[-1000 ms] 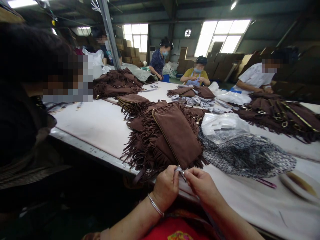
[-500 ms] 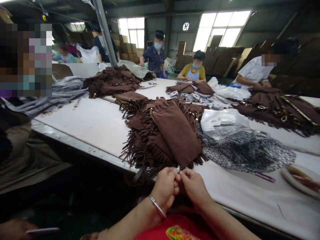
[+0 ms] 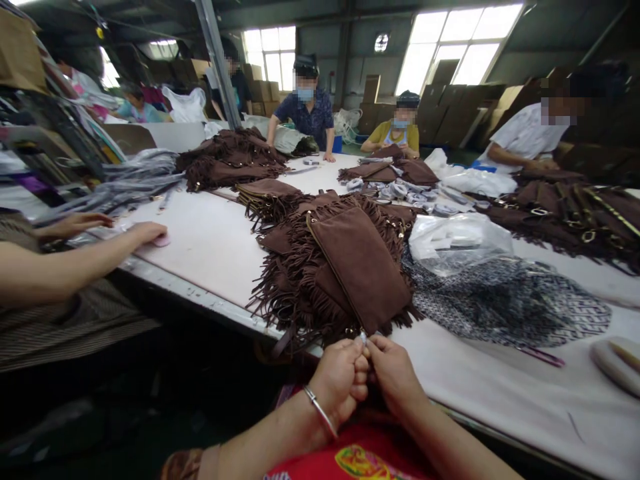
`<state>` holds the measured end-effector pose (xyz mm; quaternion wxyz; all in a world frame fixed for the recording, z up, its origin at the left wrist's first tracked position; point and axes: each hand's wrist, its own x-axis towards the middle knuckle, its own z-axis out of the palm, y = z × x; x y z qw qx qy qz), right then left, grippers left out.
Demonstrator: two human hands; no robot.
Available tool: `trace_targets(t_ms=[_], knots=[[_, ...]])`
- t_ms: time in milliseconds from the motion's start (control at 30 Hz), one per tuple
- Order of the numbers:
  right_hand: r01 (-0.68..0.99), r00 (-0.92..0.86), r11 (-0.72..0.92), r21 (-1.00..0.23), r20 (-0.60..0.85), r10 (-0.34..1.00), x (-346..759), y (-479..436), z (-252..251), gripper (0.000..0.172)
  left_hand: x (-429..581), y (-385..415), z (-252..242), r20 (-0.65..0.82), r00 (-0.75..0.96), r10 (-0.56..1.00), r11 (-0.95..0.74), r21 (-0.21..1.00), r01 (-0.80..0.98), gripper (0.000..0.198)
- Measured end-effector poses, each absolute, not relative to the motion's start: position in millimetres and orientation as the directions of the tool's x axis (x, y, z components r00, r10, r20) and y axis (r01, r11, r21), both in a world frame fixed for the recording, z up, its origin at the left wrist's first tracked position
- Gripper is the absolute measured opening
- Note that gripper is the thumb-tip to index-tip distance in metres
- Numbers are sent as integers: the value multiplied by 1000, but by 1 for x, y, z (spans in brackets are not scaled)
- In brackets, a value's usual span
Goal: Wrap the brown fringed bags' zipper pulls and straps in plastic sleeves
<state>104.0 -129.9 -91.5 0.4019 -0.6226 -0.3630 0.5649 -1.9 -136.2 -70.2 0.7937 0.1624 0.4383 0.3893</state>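
Note:
A brown suede-like pouch [image 3: 364, 263] with a zipper along its left edge lies on top of a pile of fringed brown pouches [image 3: 285, 270] at the table's near edge. At its lower corner, by a small metal ring, sits a tiny whitish piece [image 3: 363, 339] whose kind I cannot make out. My left hand [image 3: 341, 375], bracelet at the wrist, is closed with thumb and forefinger pinching that piece. Pressed against it from the other side, my right hand [image 3: 396, 371] is pinched shut at the same spot. The fingers hide most of what is between them.
A clear plastic bag [image 3: 457, 240] and black-and-white patterned fabric [image 3: 510, 300] lie right of the pile. More brown pouches are heaped at the far left [image 3: 233, 160] and right [image 3: 565, 207]. A co-worker's arm [image 3: 90, 263] reaches onto the table from the left. Several people stand or sit opposite.
My hands stay pinched at the pouch's corner with little movement. The view has shifted slightly. At left, a co-worker's hands now rest on the table; the person opposite leans onto it.

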Motion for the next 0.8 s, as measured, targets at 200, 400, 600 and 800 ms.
trace_targets(t_ms=[200,400,600,800], knots=[[-107,-55,-484,-869,-481,875,118,-137,-92,34,7,-143,-70,-452,111,885,464,846,-263,37],[-477,-110,-371,-796,-365,924,113,-145,-83,28,7,-146,-73,-188,52,981,193,976,-105,33],[-591,-118,-448,-671,-478,871,101,-143,-79,34,9,-148,-70,-474,306,825,564,658,-500,34],[-738,-314,-511,-441,-446,838,103,-142,-72,28,2,-144,-61,-402,628,666,725,150,-673,17]])
